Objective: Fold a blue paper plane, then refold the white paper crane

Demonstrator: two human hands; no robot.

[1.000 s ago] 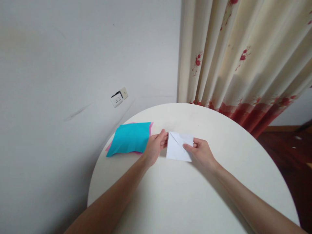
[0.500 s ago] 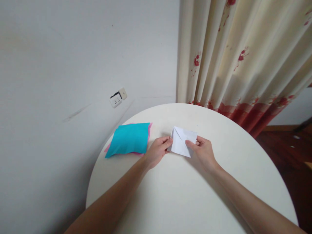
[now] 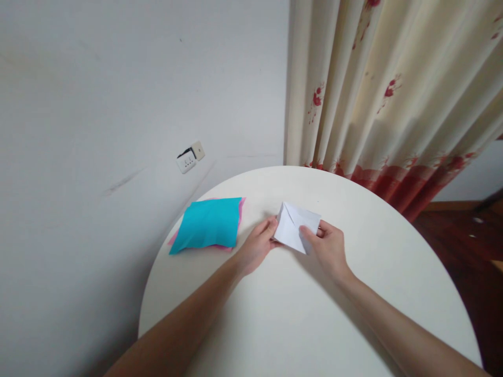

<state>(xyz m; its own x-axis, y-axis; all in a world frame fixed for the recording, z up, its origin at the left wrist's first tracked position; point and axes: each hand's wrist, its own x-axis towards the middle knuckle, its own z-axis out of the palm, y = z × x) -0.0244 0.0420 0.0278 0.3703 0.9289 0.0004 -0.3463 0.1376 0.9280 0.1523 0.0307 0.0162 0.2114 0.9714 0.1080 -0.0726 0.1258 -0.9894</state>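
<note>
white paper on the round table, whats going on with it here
A person holds a folded white paper between both hands just above a round white table. The left hand pinches its left edge, and the right hand grips its right side with the thumb on top. Creases and a folded flap show on the paper. To the left, a teal sheet lies flat on a pink sheet, near the table's edge by the wall. A flowered curtain hangs behind.

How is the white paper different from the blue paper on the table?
The white paper is folded with creases; the blue paper lies flat. Left hand and right hand hold the white paper; the blue paper lies untouched on pink paper. Both are above the round table.
</note>
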